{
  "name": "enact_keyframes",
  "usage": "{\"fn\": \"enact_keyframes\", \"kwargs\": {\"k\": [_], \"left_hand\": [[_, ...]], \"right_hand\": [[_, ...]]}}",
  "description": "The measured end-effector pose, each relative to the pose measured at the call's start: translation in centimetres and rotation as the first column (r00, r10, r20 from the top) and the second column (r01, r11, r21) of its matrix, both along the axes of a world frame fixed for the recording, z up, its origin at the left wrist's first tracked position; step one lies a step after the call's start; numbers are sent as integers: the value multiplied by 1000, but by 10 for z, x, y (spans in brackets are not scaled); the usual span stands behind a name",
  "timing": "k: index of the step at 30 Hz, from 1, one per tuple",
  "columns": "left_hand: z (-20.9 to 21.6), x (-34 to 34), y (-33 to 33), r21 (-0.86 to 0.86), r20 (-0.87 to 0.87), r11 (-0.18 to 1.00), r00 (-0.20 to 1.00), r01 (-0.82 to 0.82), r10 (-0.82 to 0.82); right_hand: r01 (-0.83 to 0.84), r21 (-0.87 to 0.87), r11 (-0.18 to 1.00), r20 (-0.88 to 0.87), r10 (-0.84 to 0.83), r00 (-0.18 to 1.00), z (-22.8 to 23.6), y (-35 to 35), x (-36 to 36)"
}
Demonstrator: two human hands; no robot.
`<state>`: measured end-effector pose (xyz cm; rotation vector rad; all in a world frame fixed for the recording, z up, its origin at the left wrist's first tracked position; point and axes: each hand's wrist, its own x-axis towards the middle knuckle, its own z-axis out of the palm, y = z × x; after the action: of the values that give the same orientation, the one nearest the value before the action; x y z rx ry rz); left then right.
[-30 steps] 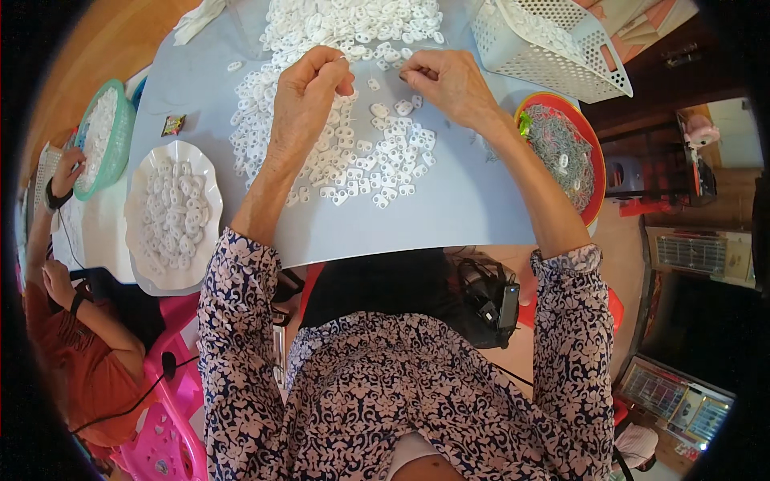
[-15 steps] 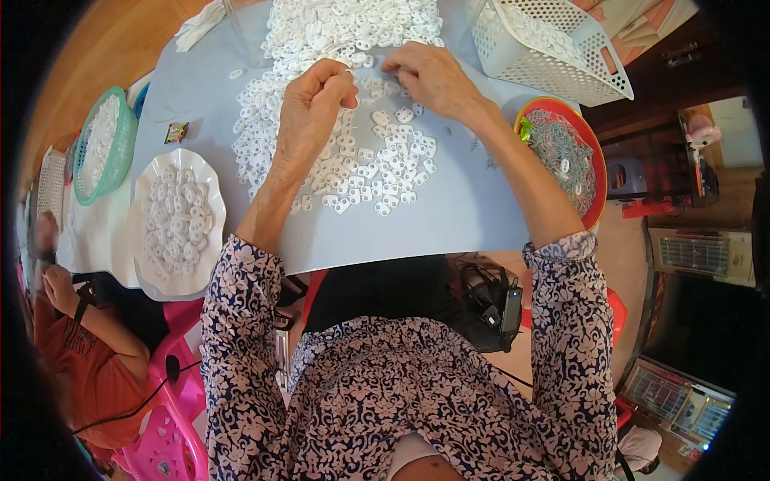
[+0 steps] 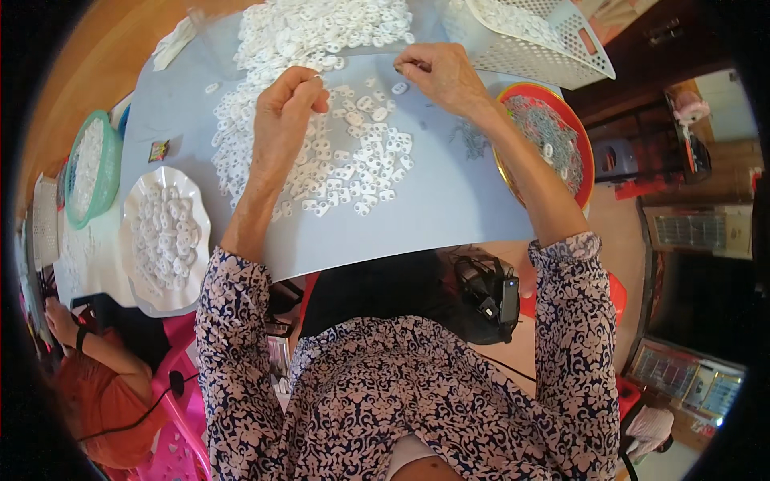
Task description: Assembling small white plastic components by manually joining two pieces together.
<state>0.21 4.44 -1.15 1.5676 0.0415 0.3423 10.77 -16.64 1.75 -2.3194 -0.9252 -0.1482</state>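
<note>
My left hand (image 3: 285, 112) is closed above the loose white plastic pieces (image 3: 353, 164), small ovals with two holes. A bit of white shows at its fingertips, seemingly one such piece. To the right, my right hand (image 3: 443, 74) pinches thumb and forefinger together; a tiny dark thing shows at the tips, too small to name. One single white piece (image 3: 399, 88) lies just below those fingers. A dense heap of white pieces (image 3: 321, 32) covers the far part of the grey-blue table (image 3: 345, 240).
Right of my forearm stands a red bowl (image 3: 588, 152) of thin grey metal bits, with more bits (image 3: 472, 138) beside it. A white perforated basket (image 3: 553, 60) is far right. Left are a scalloped white dish (image 3: 132, 264), a green basket (image 3: 112, 172) and another person's arm (image 3: 112, 353).
My right hand has drawn away to the right from the loose pieces, its fingers now pinched. My left hand stays closed over the pile. The whole view has shifted slightly.
</note>
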Motion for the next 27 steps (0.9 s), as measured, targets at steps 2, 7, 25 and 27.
{"fn": "enact_keyframes", "kwargs": {"k": [2, 7, 25, 27], "left_hand": [[-2, 1, 2, -13, 44, 1000, 999, 15, -15], [-4, 2, 0, -34, 46, 998, 998, 53, -51], [-4, -1, 1, -24, 26, 999, 999, 45, -44], [0, -3, -1, -28, 25, 999, 999, 35, -35]], "right_hand": [[-10, 13, 1000, 88, 9, 996, -1, -6, 5], [31, 12, 999, 110, -32, 993, 6, -19, -1], [-54, -160, 986, 79, 67, 995, 5, -10, -20], [-55, -158, 986, 52, 64, 997, 2, 1, -17]]}}
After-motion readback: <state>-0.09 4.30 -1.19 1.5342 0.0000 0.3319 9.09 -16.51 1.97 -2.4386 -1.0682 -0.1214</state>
